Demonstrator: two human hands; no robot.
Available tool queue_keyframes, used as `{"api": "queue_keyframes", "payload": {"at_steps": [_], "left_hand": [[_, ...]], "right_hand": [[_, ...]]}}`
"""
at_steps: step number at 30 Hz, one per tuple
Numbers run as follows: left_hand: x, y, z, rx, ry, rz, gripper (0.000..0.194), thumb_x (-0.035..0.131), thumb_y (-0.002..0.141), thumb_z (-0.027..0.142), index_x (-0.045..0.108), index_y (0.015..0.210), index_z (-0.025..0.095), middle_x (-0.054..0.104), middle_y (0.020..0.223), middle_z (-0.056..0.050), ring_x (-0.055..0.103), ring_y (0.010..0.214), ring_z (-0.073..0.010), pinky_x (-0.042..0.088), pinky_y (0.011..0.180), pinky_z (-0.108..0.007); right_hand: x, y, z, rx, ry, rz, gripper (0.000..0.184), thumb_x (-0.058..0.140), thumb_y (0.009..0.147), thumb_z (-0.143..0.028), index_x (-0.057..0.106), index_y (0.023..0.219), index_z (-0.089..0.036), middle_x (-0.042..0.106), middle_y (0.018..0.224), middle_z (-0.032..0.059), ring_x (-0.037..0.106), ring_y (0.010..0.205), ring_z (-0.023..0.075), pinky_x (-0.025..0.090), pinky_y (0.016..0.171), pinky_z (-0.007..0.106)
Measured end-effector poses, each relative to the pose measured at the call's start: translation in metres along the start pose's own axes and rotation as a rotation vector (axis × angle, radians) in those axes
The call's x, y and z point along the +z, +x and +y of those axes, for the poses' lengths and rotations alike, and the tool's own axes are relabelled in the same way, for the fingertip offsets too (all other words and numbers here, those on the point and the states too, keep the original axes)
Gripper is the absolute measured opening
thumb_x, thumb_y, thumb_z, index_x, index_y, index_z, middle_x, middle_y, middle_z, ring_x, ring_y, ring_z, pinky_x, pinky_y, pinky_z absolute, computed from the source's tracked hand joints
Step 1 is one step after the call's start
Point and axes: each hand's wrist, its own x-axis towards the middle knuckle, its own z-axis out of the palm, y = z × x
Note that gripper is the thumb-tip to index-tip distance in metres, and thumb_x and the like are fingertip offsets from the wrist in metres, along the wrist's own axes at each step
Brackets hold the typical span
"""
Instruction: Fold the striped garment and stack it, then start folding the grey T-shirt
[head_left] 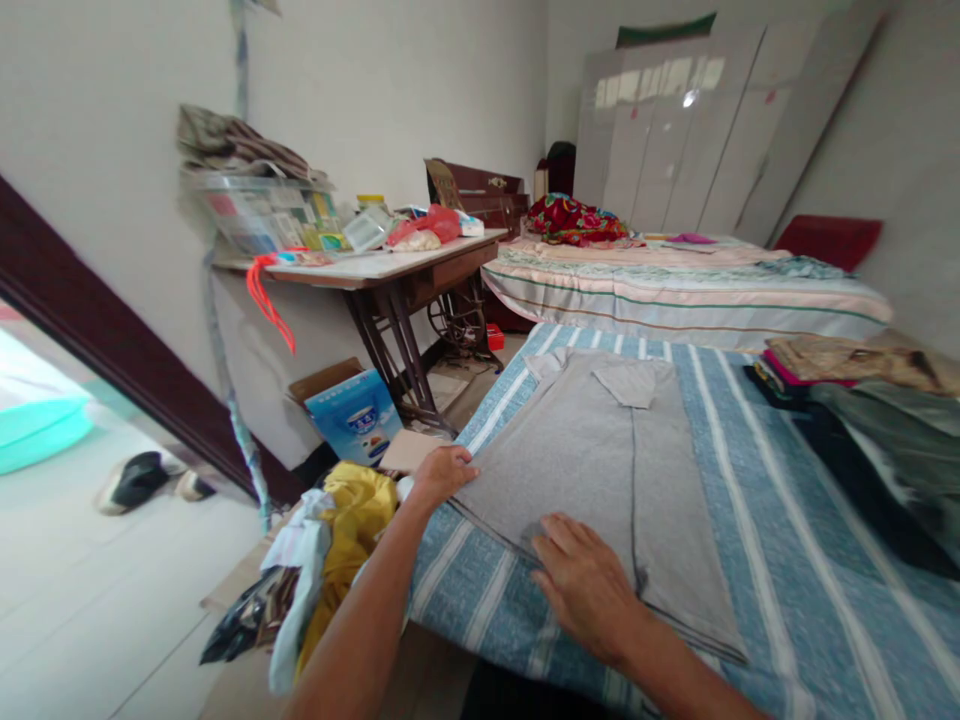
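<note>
A grey collared shirt (570, 450) lies spread on a blue-and-white striped cover (750, 480), its collar pointing away from me and its hem towards me. At the shirt's left edge, near the lower corner, my left hand (441, 478) has its fingers closed on the fabric. My right hand (589, 590) rests over the hem in the middle, palm down with fingers stretched out and a little bent. A dark seam or placket line runs down the shirt just right of that hand.
Folded clothes (862, 410) are stacked on the right of the cover. Left of the bed edge hang yellow and pale clothes (349, 510) near a blue box (360, 415). A cluttered sewing table (390, 262) stands by the wall; another bed (675, 285) lies beyond.
</note>
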Motion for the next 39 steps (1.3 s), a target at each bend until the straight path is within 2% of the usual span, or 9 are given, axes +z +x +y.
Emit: {"api": "queue_keyframes", "payload": {"at_steps": [4, 8, 17, 22, 29, 33, 39], "left_hand": [[0.000, -0.003, -0.002, 0.014, -0.030, 0.037, 0.025, 0.061, 0.067, 0.035, 0.067, 0.084, 0.018, 0.063, 0.065, 0.002, 0.060, 0.067, -0.0164, 0.041, 0.061, -0.023], [0.001, -0.005, -0.007, 0.020, -0.104, 0.082, 0.031, 0.060, 0.068, 0.039, 0.066, 0.088, 0.017, 0.065, 0.070, 0.000, 0.062, 0.068, -0.0169, 0.042, 0.062, -0.024], [0.005, 0.001, -0.020, 0.054, -0.151, 0.164, 0.037, 0.056, 0.068, 0.047, 0.065, 0.089, 0.018, 0.065, 0.064, 0.000, 0.063, 0.065, -0.0188, 0.044, 0.062, -0.026], [0.004, 0.001, -0.019, 0.069, -0.168, 0.176, 0.035, 0.055, 0.068, 0.049, 0.064, 0.086, 0.020, 0.063, 0.060, 0.003, 0.062, 0.063, -0.0181, 0.044, 0.062, -0.025], [0.002, 0.002, -0.017, 0.068, -0.178, 0.189, 0.037, 0.055, 0.064, 0.049, 0.064, 0.085, 0.019, 0.062, 0.059, 0.003, 0.061, 0.061, -0.0174, 0.043, 0.060, -0.025], [0.001, 0.002, -0.016, 0.061, -0.193, 0.180, 0.038, 0.055, 0.064, 0.050, 0.064, 0.084, 0.020, 0.062, 0.059, 0.003, 0.060, 0.059, -0.0171, 0.044, 0.059, -0.024], [0.005, 0.005, -0.018, 0.041, -0.210, 0.185, 0.041, 0.055, 0.063, 0.053, 0.063, 0.087, 0.019, 0.064, 0.063, 0.001, 0.063, 0.064, -0.0192, 0.045, 0.061, -0.025]], "right_hand": [[0.014, 0.022, -0.012, 0.024, -0.069, -0.052, 0.017, 0.050, 0.083, -0.010, 0.065, 0.090, -0.013, 0.062, 0.099, 0.0137, 0.054, 0.098, 0.0255, 0.044, 0.084, 0.040], [0.022, 0.029, -0.014, 0.011, -0.120, -0.087, 0.018, 0.049, 0.082, -0.009, 0.065, 0.090, -0.012, 0.061, 0.094, 0.0132, 0.052, 0.092, 0.0244, 0.042, 0.078, 0.039], [0.030, 0.044, -0.017, -0.046, -0.131, -0.010, 0.015, 0.050, 0.082, -0.014, 0.064, 0.085, -0.012, 0.060, 0.085, 0.0125, 0.051, 0.082, 0.0237, 0.042, 0.072, 0.039], [0.038, 0.040, -0.016, -0.079, -0.110, 0.072, 0.012, 0.053, 0.079, -0.017, 0.063, 0.084, -0.012, 0.057, 0.087, 0.0124, 0.049, 0.084, 0.0239, 0.043, 0.074, 0.039], [0.051, 0.037, -0.014, -0.126, -0.104, 0.131, 0.013, 0.051, 0.080, -0.019, 0.062, 0.082, -0.013, 0.057, 0.089, 0.0127, 0.048, 0.086, 0.0244, 0.043, 0.074, 0.038], [0.048, 0.038, -0.016, -0.123, -0.113, 0.126, 0.014, 0.049, 0.081, -0.020, 0.061, 0.080, -0.014, 0.057, 0.085, 0.0126, 0.048, 0.081, 0.0238, 0.044, 0.071, 0.039], [0.036, 0.023, -0.021, -0.152, -0.057, 0.147, 0.014, 0.055, 0.077, -0.024, 0.059, 0.085, -0.014, 0.057, 0.091, 0.0121, 0.049, 0.089, 0.0246, 0.045, 0.076, 0.038]]}}
